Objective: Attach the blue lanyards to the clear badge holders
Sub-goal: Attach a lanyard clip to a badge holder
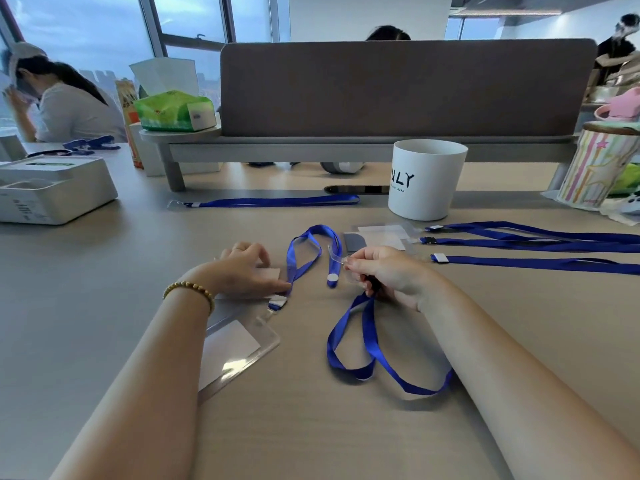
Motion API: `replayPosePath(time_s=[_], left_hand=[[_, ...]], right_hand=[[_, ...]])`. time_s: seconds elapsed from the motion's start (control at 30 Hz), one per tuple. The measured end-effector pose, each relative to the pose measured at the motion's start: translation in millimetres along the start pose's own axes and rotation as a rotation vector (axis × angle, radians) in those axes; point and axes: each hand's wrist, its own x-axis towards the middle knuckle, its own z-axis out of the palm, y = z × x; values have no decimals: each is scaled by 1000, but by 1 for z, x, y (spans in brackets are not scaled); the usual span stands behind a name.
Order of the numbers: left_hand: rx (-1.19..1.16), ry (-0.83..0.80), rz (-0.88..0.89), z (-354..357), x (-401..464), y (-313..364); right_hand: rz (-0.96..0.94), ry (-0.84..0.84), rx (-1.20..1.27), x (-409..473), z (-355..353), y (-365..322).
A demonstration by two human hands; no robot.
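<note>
Nearest: blue lanyard loop slack on desk, running up into right hand. Right fingertips pinching a clear strap end at the lanyard's clip; remaining fingers curled round the ribbon's dark fitting. Clip state not resolvable.

Left hand resting on a clear badge holder, fingers loosely bent, pressing it flat; whether curled round its edge or only pressing, cannot tell. Second lanyard arched between the hands, its white-capped end just beside right fingers. Finished-looking holder with white card under left forearm, clipped to a lanyard end.

Spare stock: three lanyards laid out at right, more clear holders beyond right hand, one lanyard farther back near white cup.

Judged step: threading or snapping strap through holder slot.

Risks:
- Two ribbons close together; wrong end could be picked up, or loops tangled when lifted.
- Clear strap slippery, hard to see; pinch could slip before snap closes.
- Forearm on finished holder may drag it off line.
</note>
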Motion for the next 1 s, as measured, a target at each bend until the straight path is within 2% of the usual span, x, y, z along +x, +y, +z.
replayPosePath(time_s=[0.1, 0.23, 0.3, 0.47, 0.63, 0.83, 1.0], left_hand=[[-8, 126, 4, 4, 4, 3], [-201, 394, 33, -8, -3, 11], [-258, 469, 101, -21, -11, 27], [-175, 440, 301, -34, -26, 89], [-180, 506, 406, 4, -20, 105], [-264, 467, 429, 4, -16, 90], [-243, 435, 465, 8, -16, 94]], right_hand=[[-12, -5, -8, 0, 0, 0], [-15, -17, -8, 0, -2, 0], [-13, -27, 18, -2, -5, -1], [-64, 96, -15, -13, -20, -9], [-90, 180, -317, -26, -34, -10], [-114, 166, -445, -21, -37, -9], [-94, 116, -416, -18, -33, -4]])
